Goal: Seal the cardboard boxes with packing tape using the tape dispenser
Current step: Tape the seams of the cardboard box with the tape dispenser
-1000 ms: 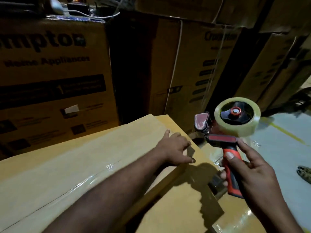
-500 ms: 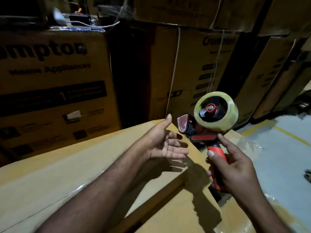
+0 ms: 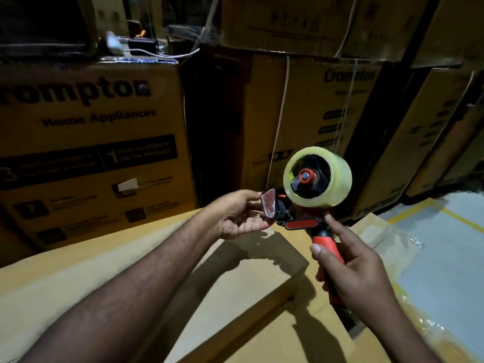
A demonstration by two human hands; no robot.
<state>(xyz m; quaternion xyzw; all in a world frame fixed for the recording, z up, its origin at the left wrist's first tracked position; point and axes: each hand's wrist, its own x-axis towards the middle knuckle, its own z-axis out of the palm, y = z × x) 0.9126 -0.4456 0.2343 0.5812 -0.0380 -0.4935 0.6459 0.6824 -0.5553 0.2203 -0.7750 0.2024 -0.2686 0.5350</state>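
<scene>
- with the right hand, gripping the tape dispenser by its orange handle, forefinger laid up the neck, probably to steady the head.
- holding it above the cardboard box, clear of the top, not yet laying tape.
- carrying the clear tape roll uppermost, just beyond both hands.
- with the left hand, cupping palm-up round the red front flap, likely hunting the tape end; cannot tell whether anything is pinched.
</scene>
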